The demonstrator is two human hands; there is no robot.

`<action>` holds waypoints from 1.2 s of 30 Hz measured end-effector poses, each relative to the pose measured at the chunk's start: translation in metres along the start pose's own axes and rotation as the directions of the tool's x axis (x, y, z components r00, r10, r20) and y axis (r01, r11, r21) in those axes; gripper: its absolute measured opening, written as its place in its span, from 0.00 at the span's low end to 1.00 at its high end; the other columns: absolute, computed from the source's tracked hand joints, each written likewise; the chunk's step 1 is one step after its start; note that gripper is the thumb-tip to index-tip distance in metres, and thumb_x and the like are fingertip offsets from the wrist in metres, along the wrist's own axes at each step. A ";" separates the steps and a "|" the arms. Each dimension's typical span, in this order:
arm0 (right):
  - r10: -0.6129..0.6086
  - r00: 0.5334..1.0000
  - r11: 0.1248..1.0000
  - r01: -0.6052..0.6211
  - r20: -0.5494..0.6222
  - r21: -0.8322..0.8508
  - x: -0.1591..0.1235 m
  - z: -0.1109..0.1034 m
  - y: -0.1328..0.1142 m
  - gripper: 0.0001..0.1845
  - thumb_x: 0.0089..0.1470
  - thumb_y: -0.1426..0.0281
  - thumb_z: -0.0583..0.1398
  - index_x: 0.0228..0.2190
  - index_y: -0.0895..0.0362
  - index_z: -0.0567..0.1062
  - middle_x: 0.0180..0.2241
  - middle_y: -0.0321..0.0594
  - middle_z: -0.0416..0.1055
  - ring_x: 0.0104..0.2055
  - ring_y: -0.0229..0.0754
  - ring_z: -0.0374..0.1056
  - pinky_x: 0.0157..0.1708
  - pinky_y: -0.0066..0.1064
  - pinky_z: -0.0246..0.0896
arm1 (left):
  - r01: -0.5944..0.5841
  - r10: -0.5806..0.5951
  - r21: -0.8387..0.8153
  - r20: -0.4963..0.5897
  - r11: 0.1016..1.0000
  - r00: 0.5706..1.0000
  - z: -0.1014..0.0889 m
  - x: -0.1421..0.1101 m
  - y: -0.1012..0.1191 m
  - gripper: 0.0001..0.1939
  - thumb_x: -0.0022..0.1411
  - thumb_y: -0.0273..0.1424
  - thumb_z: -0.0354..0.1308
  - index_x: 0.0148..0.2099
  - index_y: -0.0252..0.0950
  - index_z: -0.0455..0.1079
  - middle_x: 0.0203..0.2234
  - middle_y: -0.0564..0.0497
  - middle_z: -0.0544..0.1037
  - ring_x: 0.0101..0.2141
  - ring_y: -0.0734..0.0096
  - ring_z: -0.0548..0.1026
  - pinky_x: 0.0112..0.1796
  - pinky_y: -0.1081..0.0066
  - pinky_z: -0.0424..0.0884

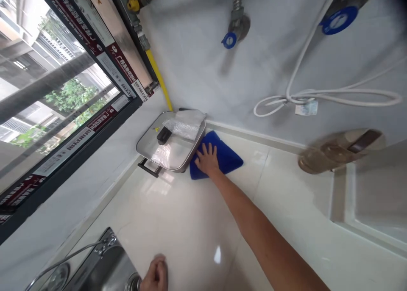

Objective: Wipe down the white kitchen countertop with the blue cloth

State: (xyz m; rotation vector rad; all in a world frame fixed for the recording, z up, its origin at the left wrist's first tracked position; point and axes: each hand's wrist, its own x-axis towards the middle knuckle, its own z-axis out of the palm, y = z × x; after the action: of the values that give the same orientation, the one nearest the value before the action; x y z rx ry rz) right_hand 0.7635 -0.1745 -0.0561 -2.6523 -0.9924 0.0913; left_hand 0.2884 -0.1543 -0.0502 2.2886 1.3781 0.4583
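Note:
My right hand (208, 159) lies flat on a folded blue cloth (229, 153), its fingers spread. The cloth rests on the pale counter (190, 223), close against the right side of an electric pan (152, 149). A glass lid with a black knob (164, 135) covers this pan, and a piece of bubble wrap (187, 123) sits on the lid. At the bottom edge, my left hand (155, 275) is curled into a loose fist beside the steel sink (110, 267). I see nothing in its fingers.
A window (63, 83) runs along the left wall. A yellow gas pipe (160, 79) comes down behind the pan. Blue-handled valves (229, 40) and a looped white cable (295, 98) are on the back wall. A blurred brown object (333, 153) stands at the right.

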 end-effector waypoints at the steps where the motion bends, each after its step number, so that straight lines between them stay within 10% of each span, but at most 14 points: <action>1: -0.016 1.000 1.000 0.016 0.013 0.003 -0.007 0.000 -0.007 0.33 0.63 0.58 0.46 0.65 0.56 0.61 0.72 0.48 0.42 0.72 0.69 0.27 0.65 0.67 0.13 | -0.011 0.011 -0.003 0.008 1.000 1.000 0.001 0.001 -0.002 0.17 0.62 0.45 0.50 0.37 0.42 0.77 0.35 0.50 0.85 0.36 0.64 0.83 0.38 0.70 0.76; 11: -0.005 1.000 1.000 0.006 -0.023 0.023 -0.121 0.003 -0.077 0.36 0.62 0.59 0.50 0.67 0.62 0.57 0.72 0.56 0.40 0.73 0.69 0.31 0.66 0.65 0.16 | -0.044 0.041 0.040 0.079 0.998 0.996 -0.011 0.005 0.012 0.14 0.65 0.37 0.50 0.40 0.43 0.78 0.27 0.53 0.83 0.29 0.67 0.81 0.31 0.74 0.71; 20: -0.389 0.913 0.909 0.358 0.123 0.215 -0.230 0.001 -0.141 0.34 0.60 0.59 0.54 0.67 0.48 0.57 0.73 0.43 0.38 0.74 0.59 0.28 0.70 0.57 0.24 | -0.057 0.056 0.005 0.095 0.998 0.994 -0.014 0.002 0.016 0.13 0.68 0.31 0.51 0.42 0.40 0.78 0.20 0.54 0.77 0.25 0.70 0.76 0.29 0.76 0.61; 27: -0.413 0.907 0.898 0.390 0.085 0.203 -0.328 -0.008 -0.086 0.36 0.59 0.59 0.56 0.67 0.46 0.56 0.73 0.40 0.39 0.74 0.55 0.28 0.71 0.57 0.27 | -0.064 0.060 0.037 0.117 0.997 0.991 -0.017 0.008 0.017 0.14 0.69 0.34 0.51 0.46 0.41 0.78 0.24 0.53 0.79 0.26 0.69 0.76 0.29 0.74 0.61; 36: 0.095 0.993 0.992 -0.100 -0.068 -0.074 -0.479 -0.045 0.053 0.36 0.57 0.66 0.55 0.66 0.46 0.58 0.72 0.39 0.43 0.74 0.55 0.33 0.70 0.56 0.36 | -0.008 -0.008 0.082 0.193 0.997 0.981 -0.012 0.018 0.023 0.22 0.68 0.44 0.46 0.53 0.43 0.76 0.29 0.50 0.81 0.23 0.65 0.72 0.28 0.70 0.63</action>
State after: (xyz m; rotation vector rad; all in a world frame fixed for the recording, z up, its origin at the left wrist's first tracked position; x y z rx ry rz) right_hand 0.4414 -0.5352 -0.0522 -2.7551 -0.8627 -0.0107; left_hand 0.3083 -0.1459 -0.0270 2.3284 1.3228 0.1765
